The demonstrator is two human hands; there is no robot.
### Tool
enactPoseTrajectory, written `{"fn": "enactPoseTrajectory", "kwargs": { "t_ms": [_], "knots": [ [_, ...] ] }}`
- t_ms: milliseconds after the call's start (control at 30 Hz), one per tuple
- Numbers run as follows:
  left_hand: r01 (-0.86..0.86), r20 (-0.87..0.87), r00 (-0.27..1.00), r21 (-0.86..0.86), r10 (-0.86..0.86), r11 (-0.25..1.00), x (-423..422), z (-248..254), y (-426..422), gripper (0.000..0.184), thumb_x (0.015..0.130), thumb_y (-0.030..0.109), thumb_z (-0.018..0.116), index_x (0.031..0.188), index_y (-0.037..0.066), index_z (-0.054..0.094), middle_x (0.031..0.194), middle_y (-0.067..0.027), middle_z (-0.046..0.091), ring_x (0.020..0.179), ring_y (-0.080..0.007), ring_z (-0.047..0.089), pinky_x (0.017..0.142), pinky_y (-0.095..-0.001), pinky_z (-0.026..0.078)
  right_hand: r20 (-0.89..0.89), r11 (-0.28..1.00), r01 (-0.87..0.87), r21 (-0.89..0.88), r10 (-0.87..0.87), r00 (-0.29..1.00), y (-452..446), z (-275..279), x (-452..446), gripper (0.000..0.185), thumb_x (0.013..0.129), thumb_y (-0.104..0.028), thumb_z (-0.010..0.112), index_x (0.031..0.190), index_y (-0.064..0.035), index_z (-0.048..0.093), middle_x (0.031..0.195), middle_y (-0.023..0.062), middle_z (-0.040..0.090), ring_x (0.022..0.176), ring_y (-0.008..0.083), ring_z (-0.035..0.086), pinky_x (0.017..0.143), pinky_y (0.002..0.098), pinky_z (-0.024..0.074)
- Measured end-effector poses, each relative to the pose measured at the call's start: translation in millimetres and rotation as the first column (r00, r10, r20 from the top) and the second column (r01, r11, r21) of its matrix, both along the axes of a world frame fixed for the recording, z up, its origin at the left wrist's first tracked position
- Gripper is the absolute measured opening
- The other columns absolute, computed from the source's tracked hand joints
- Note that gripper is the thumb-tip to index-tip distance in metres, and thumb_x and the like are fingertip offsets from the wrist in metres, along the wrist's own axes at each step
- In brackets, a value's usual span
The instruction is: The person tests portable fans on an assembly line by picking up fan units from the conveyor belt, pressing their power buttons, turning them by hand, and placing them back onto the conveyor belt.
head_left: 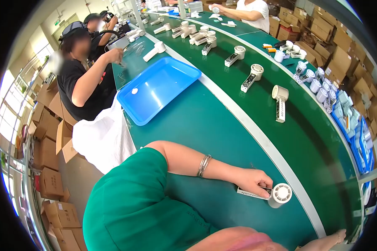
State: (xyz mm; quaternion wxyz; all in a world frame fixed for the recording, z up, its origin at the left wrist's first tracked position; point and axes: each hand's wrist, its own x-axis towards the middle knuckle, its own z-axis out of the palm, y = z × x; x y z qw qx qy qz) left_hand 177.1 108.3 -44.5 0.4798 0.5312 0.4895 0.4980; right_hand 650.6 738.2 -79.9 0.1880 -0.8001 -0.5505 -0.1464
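My left hand (255,182), with a bracelet on its wrist, is closed on the handle of a white handheld fan (281,195). The fan lies on the green work table (197,125), its round slotted head facing up and lettering along the handle. At the lower right edge of the view is my right hand (338,237), over the far side of the conveyor belt. It is small and distorted there, so its finger pose and anything in it cannot be made out.
Several handheld fans, including a nearby one (280,103), lie along the green belt (314,167) beyond a pale rail. A blue tray (142,119) holds a small white piece. A person in black (88,79) sits at left; blue bins (358,144) and cartons stand at right.
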Motion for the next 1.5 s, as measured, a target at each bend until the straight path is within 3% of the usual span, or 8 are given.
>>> {"fn": "enactPoseTrajectory", "kwargs": {
  "t_ms": [233,400,500,633,767,833,1200,1500],
  "knots": [
    [-0.034,-0.088,0.996,-0.033,0.031,0.999,-0.3,2.5,-1.5,0.039,0.081,0.031,0.069,0.101,-0.001,0.06,0.078,-0.0077,0.066,0.066,-0.0115,0.06,0.056,-0.0273,0.047,0.326,0.917,-0.179,-0.355,0.301,0.896,-92.2,55.5,-54.2,0.032,0.075,-0.021,0.066,0.1,-0.0018,0.063,0.104,0.0187,0.064,0.097,0.0328,0.063,0.078,0.0396,0.0516],
    [-0.05,-0.087,0.995,-0.005,0.049,0.999,0.6,-1.9,-0.1,0.042,0.079,0.033,0.071,0.1,-0.001,0.061,0.083,-0.0098,0.068,0.072,-0.015,0.063,0.062,-0.029,0.05,0.286,0.643,-0.442,-0.625,0.716,0.637,-116.0,91.0,-99.0,0.04,0.069,-0.022,0.07,0.098,0.0017,0.057,0.102,0.0238,0.062,0.099,0.039,0.06,0.08,0.0421,0.0494],
    [-0.047,-0.152,0.987,-0.025,0.042,0.999,-1.6,3.2,-2.7,0.042,0.08,0.033,0.07,0.103,-0.001,0.061,0.086,-0.0094,0.067,0.076,-0.0148,0.063,0.065,-0.0287,0.05,0.093,0.59,-0.649,-0.48,0.77,0.631,-110.8,80.8,-145.7,0.055,0.051,-0.025,0.08,0.09,0.0063,0.058,0.1,0.0265,0.062,0.098,0.0388,0.06,0.081,0.0413,0.0479],
    [-0.072,-0.185,0.98,-0.006,0.07,0.997,-1.1,2.3,-2.9,0.043,0.079,0.033,0.071,0.102,-0.001,0.06,0.085,-0.01,0.067,0.075,-0.0162,0.063,0.065,-0.0293,0.05,-0.137,0.358,-0.904,-0.232,0.908,0.395,-151.3,63.1,-215.5,0.046,0.07,-0.02,0.069,0.105,0.0077,0.058,0.097,0.026,0.062,0.098,0.0396,0.059,0.084,0.0422,0.046],
    [-0.116,-0.114,0.987,0.017,0.117,0.993,-0.1,0.7,-6.1,0.04,0.079,0.029,0.07,0.102,-0.002,0.059,0.084,-0.0104,0.066,0.074,-0.0157,0.062,0.063,-0.0292,0.05,-0.106,0.387,-0.841,-0.378,0.885,0.454,-80.4,31.2,-179.7,0.041,0.081,-0.008,0.053,0.121,0.0031,0.052,0.115,0.0257,0.056,0.106,0.0424,0.054,0.087,0.0445,0.0459],
    [-0.141,-0.083,0.986,0.031,0.143,0.99,1.5,-5.2,-3.0,0.038,0.079,0.026,0.069,0.103,-0.002,0.058,0.084,-0.0104,0.065,0.073,-0.0153,0.062,0.063,-0.0289,0.05,0.216,0.622,-0.555,-0.553,0.75,0.625,-174.8,58.6,-194.6,0.051,0.08,-0.004,0.051,0.131,-0.0032,0.044,0.123,0.023,0.051,0.111,0.0417,0.05,0.089,0.0464,0.0459],
    [-0.236,0.241,0.933,-0.15,0.267,0.96,7.0,8.0,-28.4,0.035,0.082,0.016,0.064,0.107,-0.002,0.048,0.081,-0.0096,0.064,0.067,-0.0132,0.06,0.054,-0.0269,0.048,0.4,0.73,-0.598,-0.331,0.683,0.611,-212.5,55.6,-202.2,0.042,0.081,-0.022,0.057,0.121,-0.0114,0.049,0.114,0.0133,0.055,0.112,0.0317,0.051,0.084,0.0539,0.0467],
    [-0.381,0.387,0.812,-0.214,0.436,0.899,-7.5,11.2,-31.5,0.04,0.075,0.013,0.069,0.109,0.003,0.05,0.084,-0.0071,0.065,0.068,-0.0112,0.06,0.051,-0.0254,0.048,0.015,0.523,-0.801,-0.291,0.84,0.543,-206.3,43.7,-200.2,0.036,0.084,-0.02,0.053,0.115,-0.0029,0.049,0.114,0.0236,0.058,0.107,0.0419,0.053,0.088,0.0485,0.0441]
  ]
}}
